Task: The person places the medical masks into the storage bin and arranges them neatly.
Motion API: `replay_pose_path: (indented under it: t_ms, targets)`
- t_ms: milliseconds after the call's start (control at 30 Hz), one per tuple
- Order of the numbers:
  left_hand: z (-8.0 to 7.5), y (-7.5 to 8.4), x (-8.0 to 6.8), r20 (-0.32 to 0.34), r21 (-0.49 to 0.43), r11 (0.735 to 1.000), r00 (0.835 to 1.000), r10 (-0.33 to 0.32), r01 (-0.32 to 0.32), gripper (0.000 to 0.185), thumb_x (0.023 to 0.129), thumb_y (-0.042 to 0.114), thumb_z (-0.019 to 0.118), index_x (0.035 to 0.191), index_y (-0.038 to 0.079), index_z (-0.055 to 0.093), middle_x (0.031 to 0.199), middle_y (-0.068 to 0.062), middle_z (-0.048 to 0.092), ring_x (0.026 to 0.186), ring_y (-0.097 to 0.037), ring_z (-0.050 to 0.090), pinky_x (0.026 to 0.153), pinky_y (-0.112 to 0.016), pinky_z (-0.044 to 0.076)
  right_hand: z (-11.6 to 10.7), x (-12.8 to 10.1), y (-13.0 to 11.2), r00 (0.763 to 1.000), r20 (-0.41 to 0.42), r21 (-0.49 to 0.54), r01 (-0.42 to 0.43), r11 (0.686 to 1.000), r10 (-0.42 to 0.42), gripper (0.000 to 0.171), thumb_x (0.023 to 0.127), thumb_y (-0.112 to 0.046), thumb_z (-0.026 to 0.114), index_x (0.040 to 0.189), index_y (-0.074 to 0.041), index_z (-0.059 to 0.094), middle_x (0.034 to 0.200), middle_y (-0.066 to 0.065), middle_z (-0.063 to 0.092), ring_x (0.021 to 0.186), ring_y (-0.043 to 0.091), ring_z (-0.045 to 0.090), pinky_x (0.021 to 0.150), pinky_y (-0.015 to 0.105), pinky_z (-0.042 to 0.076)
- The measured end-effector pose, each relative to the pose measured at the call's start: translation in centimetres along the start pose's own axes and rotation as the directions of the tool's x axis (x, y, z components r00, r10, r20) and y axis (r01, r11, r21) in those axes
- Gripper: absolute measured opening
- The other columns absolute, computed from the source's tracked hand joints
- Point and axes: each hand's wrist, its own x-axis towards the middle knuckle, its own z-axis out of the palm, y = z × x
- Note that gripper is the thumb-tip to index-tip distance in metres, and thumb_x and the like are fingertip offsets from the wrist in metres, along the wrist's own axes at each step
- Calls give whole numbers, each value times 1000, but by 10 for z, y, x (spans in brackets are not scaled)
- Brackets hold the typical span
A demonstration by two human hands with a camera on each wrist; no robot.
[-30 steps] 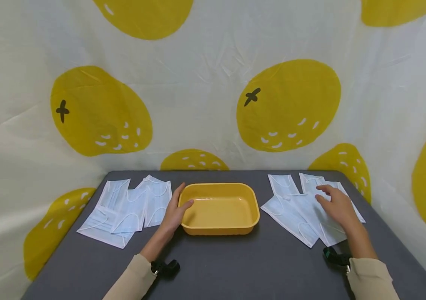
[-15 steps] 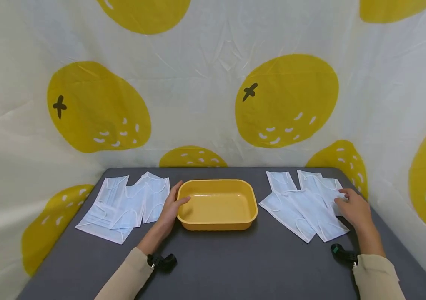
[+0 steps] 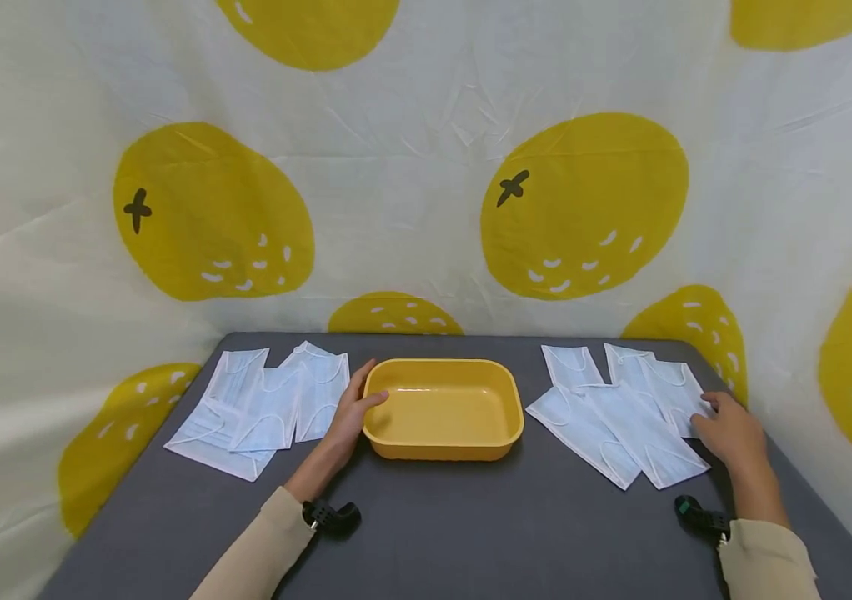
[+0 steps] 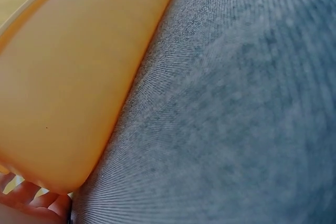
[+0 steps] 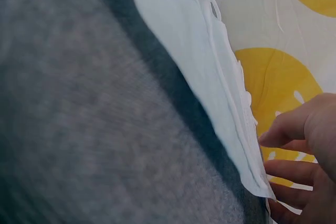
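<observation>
A yellow plastic tray stands empty in the middle of the grey table. My left hand holds its left end, thumb over the rim and fingers along the outer wall. The left wrist view shows the tray's wall up close, with fingertips at its corner. Several pale blue face masks lie fanned out right of the tray. At their right edge lies my right hand, fingers loosely bent and touching the outermost mask. Another heap of masks lies left of the tray.
A white cloth printed with big yellow oranges hangs behind and beside the table. The table's right edge runs close past my right hand. Dark table surface stretches in front of the tray. Black wrist mounts sit on both forearms.
My right hand has slid rightward off the top of the right-hand masks to their outer edge. My left hand has stayed on the tray's left end.
</observation>
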Motion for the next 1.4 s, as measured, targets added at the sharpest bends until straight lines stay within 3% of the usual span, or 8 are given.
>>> replay_pose_path:
  t_ms: [267,433,767,967,1100,1400]
  targets:
    - [1,-2,1,4,5,1000,1000,-11,11,69,101,16,59,163,19,30,170,-11,27,156,-32,29,128,-53,24,-2,0,3,1000,-7,-61,0,998,-1,60,92,-16,59,143,12,44,141,43,43,118,61,44,96,75,40]
    - [2,-2,1,8,3,1000,1000,-11,11,69,101,14,58,164,16,28,171,-13,25,157,-33,27,129,-53,22,-5,1,2,1000,-9,-37,-25,999,25,61,91,-15,62,143,11,45,140,43,44,119,59,45,94,72,42]
    - [3,-1,3,9,12,1000,1000,3,-3,69,101,15,58,164,16,29,171,-12,26,157,-32,26,129,-53,22,-6,4,7,998,-59,29,6,1000,-4,54,90,-11,66,136,14,51,129,43,51,110,55,47,94,68,42]
    - [0,1,1,12,10,1000,1000,7,-7,68,102,16,58,164,16,29,171,-13,26,157,-33,26,129,-53,20,-1,5,8,998,-67,78,12,997,-7,51,92,-13,61,135,15,52,131,43,52,112,54,48,95,66,41]
    - [0,0,0,14,15,1000,1000,0,0,69,102,17,58,164,17,28,171,-12,26,157,-33,26,129,-54,21,0,6,11,998,-63,75,26,997,-21,50,93,-10,61,135,14,52,132,42,52,112,55,49,93,66,44]
    - [-1,-1,0,14,25,1000,1000,3,-3,69,101,16,58,164,17,29,171,-11,27,157,-31,27,129,-52,22,-3,6,12,995,-88,52,49,997,-45,46,89,-3,64,130,15,57,126,41,58,108,54,50,91,66,35]
